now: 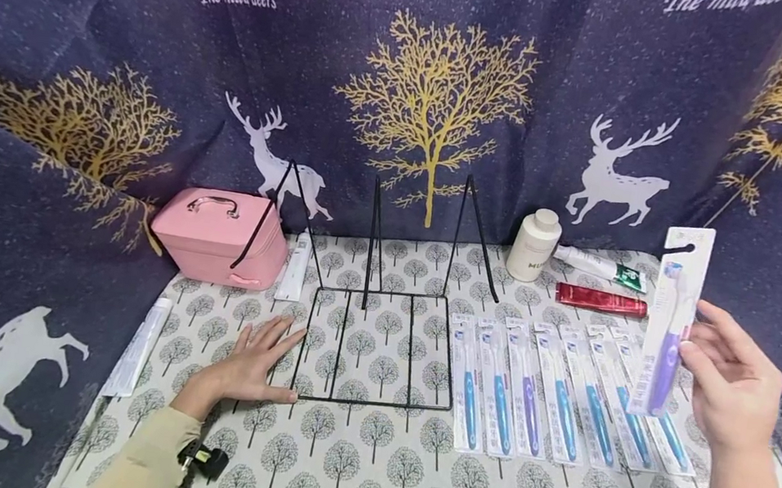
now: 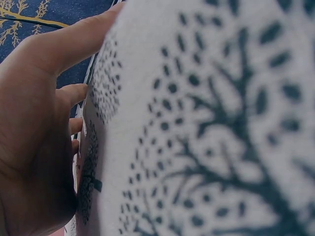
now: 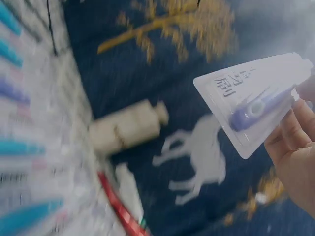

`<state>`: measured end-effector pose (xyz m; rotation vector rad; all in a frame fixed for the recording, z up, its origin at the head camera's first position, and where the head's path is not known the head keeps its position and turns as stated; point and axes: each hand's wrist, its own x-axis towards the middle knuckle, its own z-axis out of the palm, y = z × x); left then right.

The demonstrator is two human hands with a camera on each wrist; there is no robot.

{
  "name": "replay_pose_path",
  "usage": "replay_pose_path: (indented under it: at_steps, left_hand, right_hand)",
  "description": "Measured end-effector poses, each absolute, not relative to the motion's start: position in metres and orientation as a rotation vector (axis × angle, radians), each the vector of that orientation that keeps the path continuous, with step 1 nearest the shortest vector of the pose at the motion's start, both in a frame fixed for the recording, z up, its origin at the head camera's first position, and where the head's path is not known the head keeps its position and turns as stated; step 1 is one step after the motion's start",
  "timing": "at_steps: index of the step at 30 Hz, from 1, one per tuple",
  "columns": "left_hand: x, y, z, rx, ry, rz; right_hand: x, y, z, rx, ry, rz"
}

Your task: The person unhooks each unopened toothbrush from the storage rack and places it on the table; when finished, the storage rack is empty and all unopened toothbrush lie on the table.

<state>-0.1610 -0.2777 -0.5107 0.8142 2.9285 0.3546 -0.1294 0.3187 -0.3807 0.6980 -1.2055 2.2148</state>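
Observation:
Raised above the right side of the table, my right hand [image 1: 736, 380] pinches a packaged purple toothbrush [image 1: 669, 355] by the edge of its blister pack. The right wrist view shows the pack's lower end [image 3: 246, 110] in front of the backdrop. My left hand [image 1: 253, 362] rests on the tablecloth with fingers spread, at the left edge of a black wire rack [image 1: 370, 402]. Close up, the left wrist view shows that hand [image 2: 34, 128] against the cloth. Right of the rack lies a row of several packaged toothbrushes [image 1: 566, 407], most blue and one purple.
A pink case [image 1: 220, 242] stands at the back left, a white tube [image 1: 295, 268] beside it. Another white tube [image 1: 140, 347] lies at the left edge. At the back right are a cream bottle [image 1: 534, 246], a white-and-green tube [image 1: 599, 266] and a red tube [image 1: 601, 300].

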Motion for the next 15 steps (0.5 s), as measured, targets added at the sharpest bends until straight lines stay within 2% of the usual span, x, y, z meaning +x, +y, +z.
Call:
replay_pose_path:
  at_steps: [15]
  left_hand:
    - [-0.161, -0.279, -0.510, 0.839, 2.943, 0.372]
  right_hand:
    - [-0.133, 0.405, -0.439, -0.047, -1.947, 2.013]
